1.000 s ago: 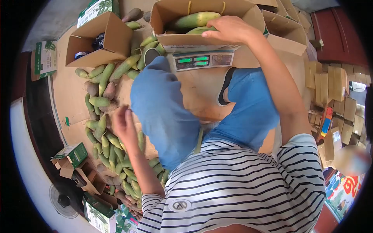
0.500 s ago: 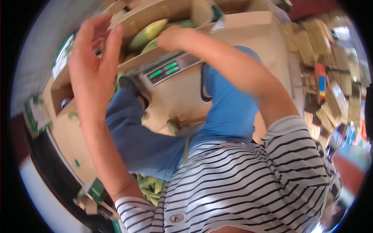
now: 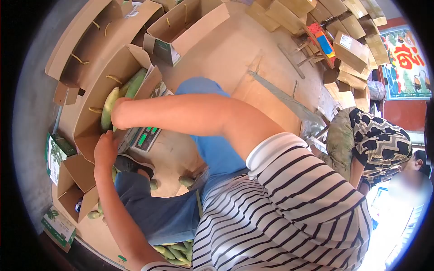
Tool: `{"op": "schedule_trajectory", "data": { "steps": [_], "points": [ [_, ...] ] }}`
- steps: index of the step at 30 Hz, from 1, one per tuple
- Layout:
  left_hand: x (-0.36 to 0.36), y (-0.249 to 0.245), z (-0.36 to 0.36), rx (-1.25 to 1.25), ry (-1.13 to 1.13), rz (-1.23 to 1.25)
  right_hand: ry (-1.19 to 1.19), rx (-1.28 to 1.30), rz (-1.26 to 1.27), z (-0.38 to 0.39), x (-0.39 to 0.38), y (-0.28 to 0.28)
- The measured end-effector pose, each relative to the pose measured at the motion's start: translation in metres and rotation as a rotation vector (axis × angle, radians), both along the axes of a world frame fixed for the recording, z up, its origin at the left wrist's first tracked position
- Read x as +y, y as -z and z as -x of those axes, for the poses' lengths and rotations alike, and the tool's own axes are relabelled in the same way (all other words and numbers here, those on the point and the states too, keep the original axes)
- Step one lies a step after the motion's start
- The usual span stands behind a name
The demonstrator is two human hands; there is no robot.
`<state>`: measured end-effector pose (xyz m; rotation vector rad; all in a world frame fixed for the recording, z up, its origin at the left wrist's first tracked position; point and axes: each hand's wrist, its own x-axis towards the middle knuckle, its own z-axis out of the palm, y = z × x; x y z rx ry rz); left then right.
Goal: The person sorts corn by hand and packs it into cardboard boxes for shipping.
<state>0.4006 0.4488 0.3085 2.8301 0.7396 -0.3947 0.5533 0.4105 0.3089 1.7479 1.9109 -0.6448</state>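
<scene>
An open cardboard box with rope handles stands on a digital scale with lit green digits. Long green melons lie inside it. My right hand reaches across into the box, fingers curled against a yellow-green melon; its fingertips are hidden. Just below, my left hand is at the box's near wall, fingers drawn together, and I cannot tell what is in them. Its fingertips come close to my right hand.
More open boxes stand beyond, and a smaller box sits at the left. Several melons lie by my legs. Stacked cartons fill the far right, near a bent-over person in patterned clothing.
My view has swung, bringing the person and more boxes into sight. My left hand has come down from raised and spread to the box wall, fingers closed. My right hand remains at the melons.
</scene>
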Motion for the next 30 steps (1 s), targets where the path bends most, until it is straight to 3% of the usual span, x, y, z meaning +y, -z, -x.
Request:
{"op": "schedule_trajectory", "data": {
  "steps": [2,7,11,13,14,17,18,19,21,22,24,26,27,28,29,30],
  "points": [
    [0.004,0.012,-0.002,-0.024,0.001,-0.003,-0.026,0.052,-0.059,0.004,0.0,-0.004],
    [0.002,0.006,0.0,-0.046,0.027,-0.003,0.004,0.301,-0.367,-0.022,-0.046,-0.083],
    [-0.002,0.005,0.002,-0.023,0.031,-0.042,0.157,0.795,-0.72,-0.085,-0.109,-0.104],
    [-0.001,0.008,0.003,-0.031,0.033,-0.058,0.504,0.911,-0.771,-0.124,-0.16,-0.096],
    [-0.003,0.007,0.002,-0.029,0.024,-0.055,0.742,1.231,-0.622,-0.158,-0.189,-0.077],
    [-0.003,0.011,0.003,-0.045,0.019,-0.059,1.218,0.846,-0.659,-0.311,-0.327,-0.048],
    [-0.003,0.011,0.004,-0.044,0.024,-0.063,1.493,0.799,-0.726,-0.36,-0.376,-0.062],
    [-0.005,0.01,0.005,-0.029,0.014,-0.046,1.765,0.726,-0.993,-0.401,-0.429,-0.077],
    [-0.006,0.005,0.0,-0.003,-0.022,-0.022,1.954,0.718,-1.662,-0.427,-0.489,-0.112],
    [-0.005,0.004,-0.001,-0.003,-0.017,-0.021,1.993,0.655,-1.708,-0.458,-0.516,-0.111],
    [-0.003,0.008,-0.001,0.001,-0.023,-0.02,1.956,0.772,-1.405,-0.454,-0.513,-0.097],
    [-0.001,0.014,-0.002,-0.001,-0.043,-0.026,1.701,0.769,-0.964,-0.394,-0.463,-0.06],
    [-0.001,0.013,-0.002,-0.008,-0.056,-0.031,1.745,0.679,-0.977,-0.335,-0.412,-0.044],
    [-0.004,0.012,-0.003,-0.013,-0.063,-0.035,1.617,0.753,-0.817,-0.325,-0.401,0.005],
    [-0.007,0.011,-0.001,-0.016,-0.067,-0.04,1.289,0.999,-0.533,-0.286,-0.381,0.015],
    [-0.01,0.011,0.002,-0.018,-0.077,-0.043,0.764,0.66,-0.295,-0.267,-0.357,0.036]
  ]
}}
